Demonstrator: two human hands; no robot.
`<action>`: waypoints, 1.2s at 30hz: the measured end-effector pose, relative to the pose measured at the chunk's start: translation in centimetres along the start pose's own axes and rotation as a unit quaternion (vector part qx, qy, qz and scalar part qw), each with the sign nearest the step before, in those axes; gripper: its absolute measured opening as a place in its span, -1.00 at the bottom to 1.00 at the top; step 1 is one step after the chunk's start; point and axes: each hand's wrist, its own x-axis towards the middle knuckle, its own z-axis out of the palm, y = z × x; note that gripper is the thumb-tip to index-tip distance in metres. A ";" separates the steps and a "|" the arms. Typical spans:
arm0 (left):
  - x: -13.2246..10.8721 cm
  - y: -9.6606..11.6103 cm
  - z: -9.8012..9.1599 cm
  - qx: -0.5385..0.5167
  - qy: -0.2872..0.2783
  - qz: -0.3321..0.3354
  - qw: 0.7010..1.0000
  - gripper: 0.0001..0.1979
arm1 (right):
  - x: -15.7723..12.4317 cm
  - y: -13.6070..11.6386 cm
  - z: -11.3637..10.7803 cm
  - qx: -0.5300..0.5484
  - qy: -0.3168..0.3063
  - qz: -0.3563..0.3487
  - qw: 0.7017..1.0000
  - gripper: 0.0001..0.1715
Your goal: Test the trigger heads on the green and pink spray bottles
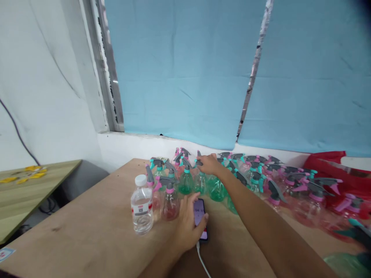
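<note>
My left hand rests by a phone with a lit screen, its fingers apart and partly over the phone's left edge. Farther back, my right hand reaches over the table, fingers closed around the dark grey head of a spray bottle in the cluster. That bottle is see-through with a greenish tint; the fingers hide part of its top. Next to it stands a green spray bottle with a teal collar. Left of my left hand is a pink spray bottle.
A clear water bottle with a white cap stands at the left. Many pink and green spray bottles fill the right side, before a red cloth. A white cable runs from the phone. Yellow pieces lie on another table.
</note>
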 end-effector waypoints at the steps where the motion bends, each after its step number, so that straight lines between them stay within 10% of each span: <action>1: 0.0 0.0 0.0 0.002 0.001 0.002 1.000 -0.44 | -0.2 0.0 -0.1 0.004 0.006 -0.004 1.000 -0.59; 10: 0.0 -1.0 0.6 0.013 0.009 0.003 1.000 -0.43 | -3.6 -0.7 -3.9 0.177 0.127 -0.039 0.975 -0.78; 18: 1.1 -0.2 1.1 -0.043 0.056 -0.058 0.996 0.01 | -9.3 -3.1 -5.3 0.420 0.095 -0.050 0.901 -0.67; 30: 0.0 0.9 1.0 -0.068 -0.086 0.039 0.993 0.03 | -16.0 -3.9 2.7 0.636 0.153 0.013 0.756 -0.69; 36: 0.2 0.6 0.0 -0.045 -0.042 0.057 0.996 -0.58 | -17.0 -2.1 3.1 0.626 0.134 -0.008 0.768 -0.68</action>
